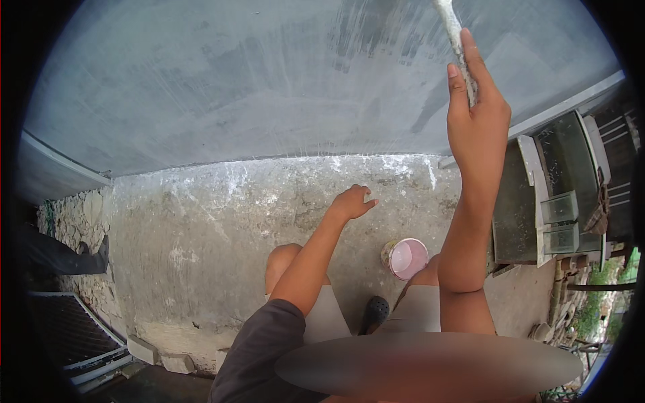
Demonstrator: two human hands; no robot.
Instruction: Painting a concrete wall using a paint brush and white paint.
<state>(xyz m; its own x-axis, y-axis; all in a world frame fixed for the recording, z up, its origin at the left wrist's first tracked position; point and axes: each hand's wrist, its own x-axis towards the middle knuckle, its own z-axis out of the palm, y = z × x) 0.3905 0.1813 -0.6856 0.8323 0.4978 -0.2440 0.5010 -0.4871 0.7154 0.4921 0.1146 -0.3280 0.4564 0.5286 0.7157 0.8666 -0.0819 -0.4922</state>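
My right hand (478, 95) is raised before a grey painted wall (227, 101). It grips the narrow, paint-crusted handle (450, 25) of a tool whose working end lies beyond the top of the view. Darker streaks mark the wall to the left of the handle. Low over the concrete floor (201, 257), my left hand (354, 202) is empty, with its fingers loosely bent and the thumb apart. A small bucket (386, 257) with a pale pink inside stands on the floor beside my right knee, partly hidden by it.
Glass tanks (560, 209) and shelving stand on the right. To the left are a rough stone surface (83, 216), a dark leg-like shape with a shoe (65, 257), and a framed mesh panel (75, 327). White splashes mark the floor along the wall's foot.
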